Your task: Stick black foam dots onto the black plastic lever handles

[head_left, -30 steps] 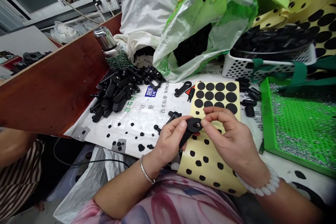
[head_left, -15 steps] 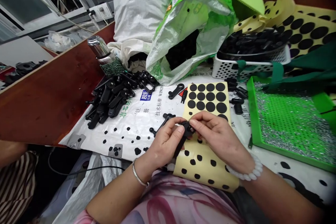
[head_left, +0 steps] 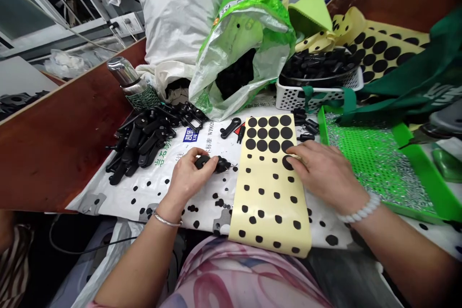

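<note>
The left hand (head_left: pixel 187 178) curls its fingers around a black plastic part (head_left: pixel 221 164) over the white printed sheet (head_left: pixel 202 207), while the right hand (head_left: pixel 325 173) lies spread, fingertips on the yellow sticker sheet (head_left: pixel 265 207).

Bright lt, faint shadows, warped edges
</note>
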Available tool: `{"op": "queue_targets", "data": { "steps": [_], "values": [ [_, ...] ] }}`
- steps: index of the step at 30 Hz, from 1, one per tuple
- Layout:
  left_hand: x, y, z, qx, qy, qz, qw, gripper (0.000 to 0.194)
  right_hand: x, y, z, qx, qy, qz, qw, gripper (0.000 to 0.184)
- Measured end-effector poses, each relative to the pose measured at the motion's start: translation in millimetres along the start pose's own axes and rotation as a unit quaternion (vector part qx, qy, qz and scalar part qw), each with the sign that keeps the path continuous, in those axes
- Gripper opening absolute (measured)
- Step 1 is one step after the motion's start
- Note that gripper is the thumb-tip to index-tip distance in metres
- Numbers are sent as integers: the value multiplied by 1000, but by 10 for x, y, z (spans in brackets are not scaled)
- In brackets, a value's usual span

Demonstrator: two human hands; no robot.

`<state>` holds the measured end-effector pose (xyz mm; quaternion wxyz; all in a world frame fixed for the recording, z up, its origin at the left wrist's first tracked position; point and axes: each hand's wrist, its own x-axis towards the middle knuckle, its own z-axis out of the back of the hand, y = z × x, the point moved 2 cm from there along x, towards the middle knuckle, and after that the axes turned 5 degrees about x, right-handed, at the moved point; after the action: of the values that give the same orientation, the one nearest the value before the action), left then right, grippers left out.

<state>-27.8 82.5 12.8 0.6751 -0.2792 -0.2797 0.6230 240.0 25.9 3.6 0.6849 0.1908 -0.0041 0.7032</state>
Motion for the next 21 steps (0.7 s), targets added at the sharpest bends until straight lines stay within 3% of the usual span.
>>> {"op": "queue_targets", "data": {
  "steps": [5,10,15,17,21],
  "values": [
    [58,9,-11,138,-8,-50,989,41,72,-79,-104,-80,74,28,994,21],
    [-16,-142,-86,263,37,-182,947,49,87,-63,-145,-108,107,33,988,21],
    [-86,-315,-266,286,-6,-306,908,53,188,-165,-152,-85,132,6,988,16],
    [-113,-415,-421,272,23,-349,897,52,228,-191,-139,-79,139,1,987,14],
    [-150,-558,-819,258,165,-411,858,70,227,-167,-89,-91,155,18,983,16]
  ]
}}
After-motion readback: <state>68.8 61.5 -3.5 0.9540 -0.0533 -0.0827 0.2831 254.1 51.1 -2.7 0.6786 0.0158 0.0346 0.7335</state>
